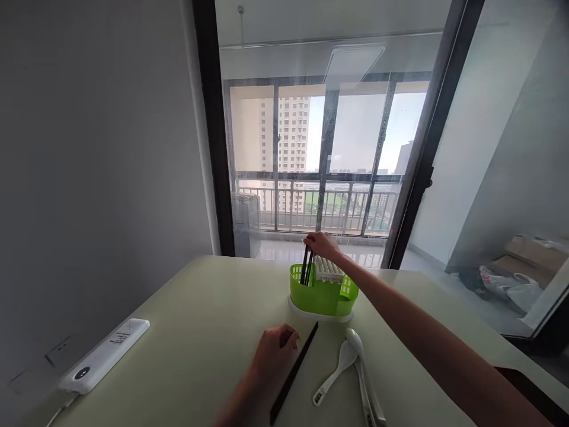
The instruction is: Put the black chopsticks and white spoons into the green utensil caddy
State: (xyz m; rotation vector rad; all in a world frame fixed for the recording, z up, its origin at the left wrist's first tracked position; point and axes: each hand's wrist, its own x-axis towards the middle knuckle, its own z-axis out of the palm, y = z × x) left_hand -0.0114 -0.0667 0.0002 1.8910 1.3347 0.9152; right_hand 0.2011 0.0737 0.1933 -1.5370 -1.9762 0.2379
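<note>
The right hand (324,245) has its fingers clamped on dark chopsticks (306,270), inside the green holder (316,300) at left. The left hand (276,351), fingers slightly apart, is beside lying chopsticks (295,373) on the table (200,332).

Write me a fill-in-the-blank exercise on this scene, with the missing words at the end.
1. The right hand holds dark ____ standing in the basket.
2. The basket's walls are bright ____.
3. The spoons lying on the table, to the right of the left hand, are coloured ____.

Missing words: chopsticks; green; white.
</note>
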